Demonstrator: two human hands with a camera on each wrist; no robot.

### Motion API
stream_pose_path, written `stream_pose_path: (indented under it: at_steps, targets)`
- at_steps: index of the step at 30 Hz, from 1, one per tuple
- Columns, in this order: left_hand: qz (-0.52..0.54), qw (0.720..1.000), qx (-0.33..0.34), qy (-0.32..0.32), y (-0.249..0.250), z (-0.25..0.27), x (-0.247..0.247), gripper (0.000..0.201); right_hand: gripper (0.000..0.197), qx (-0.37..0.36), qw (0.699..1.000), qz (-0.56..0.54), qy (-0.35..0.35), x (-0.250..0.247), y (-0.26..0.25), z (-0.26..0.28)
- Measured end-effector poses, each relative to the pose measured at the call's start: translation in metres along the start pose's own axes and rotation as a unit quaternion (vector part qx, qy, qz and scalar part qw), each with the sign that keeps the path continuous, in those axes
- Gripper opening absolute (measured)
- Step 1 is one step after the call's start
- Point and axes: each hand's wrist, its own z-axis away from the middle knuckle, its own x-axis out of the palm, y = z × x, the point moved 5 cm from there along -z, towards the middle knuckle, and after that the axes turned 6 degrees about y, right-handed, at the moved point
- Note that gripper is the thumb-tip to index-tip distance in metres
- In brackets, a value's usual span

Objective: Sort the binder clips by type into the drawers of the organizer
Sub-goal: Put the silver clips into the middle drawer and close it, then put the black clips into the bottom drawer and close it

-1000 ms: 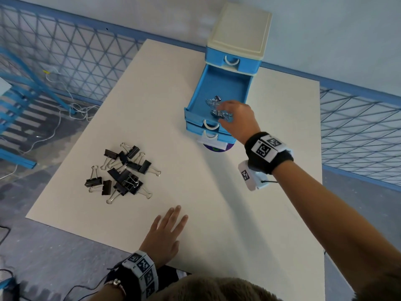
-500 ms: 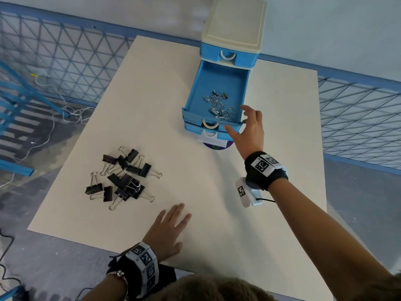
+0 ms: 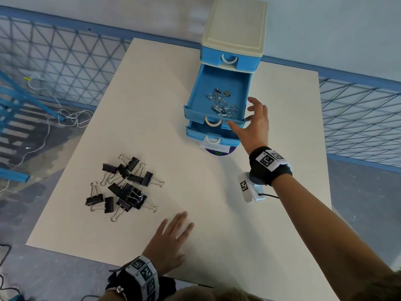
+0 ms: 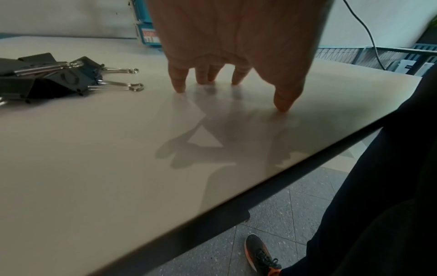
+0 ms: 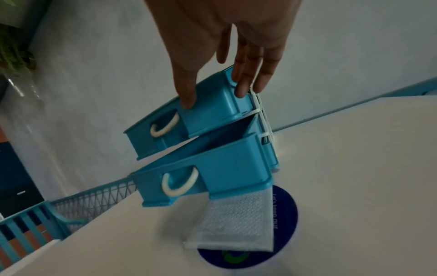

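Note:
A blue organizer [image 3: 234, 29] with a cream top stands at the table's far side. Its second drawer [image 3: 217, 83] is pulled far out and holds several small silver binder clips [image 3: 220, 103]. The drawer below [image 3: 195, 131] is out a little. My right hand [image 3: 249, 120] is at the open drawer's front right corner. In the right wrist view the thumb [image 5: 188, 100] touches the drawer's front [image 5: 212, 106] and straight fingers [image 5: 241, 89] lie along its side. Several large black binder clips [image 3: 123, 185] lie in a pile at the table's left. My left hand [image 3: 173, 231] rests flat near the front edge, empty.
The white table [image 3: 217, 213] has a front edge just behind my left wrist. A white pad on a dark blue disc [image 5: 238, 224] sits under the organizer's front. A blue mesh fence [image 3: 65, 61] runs behind and beside the table. Cables lie on the floor at left.
My right hand has come out of the open drawer, leaving the small clips inside, and moved to the drawer's front right corner with fingers spread. The left hand has stayed flat.

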Motion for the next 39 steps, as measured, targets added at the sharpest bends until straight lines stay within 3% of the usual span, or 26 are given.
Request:
stream_pose_path:
  at_steps: [9,22,28,39]
  targets:
    - [0.005,1.000,-0.015,0.002,0.002,0.004,0.007,0.087,0.084,-0.009,0.997,0.076,-0.005,-0.003,0.017,-0.046]
    - [0.023,0.998,-0.054,-0.020,0.011,0.003,0.015,0.084,0.109,0.032,0.983,0.178,-0.033,0.004,0.028,-0.102]
    - [0.017,0.998,-0.060,-0.025,0.012,0.002,0.014,0.088,0.103,0.080,0.977,0.195,-0.045,0.011,0.036,-0.119]
    - [0.021,0.996,-0.075,-0.044,0.016,0.000,0.015,0.085,0.071,0.130,0.967,0.212,-0.065,0.014,0.041,-0.156]
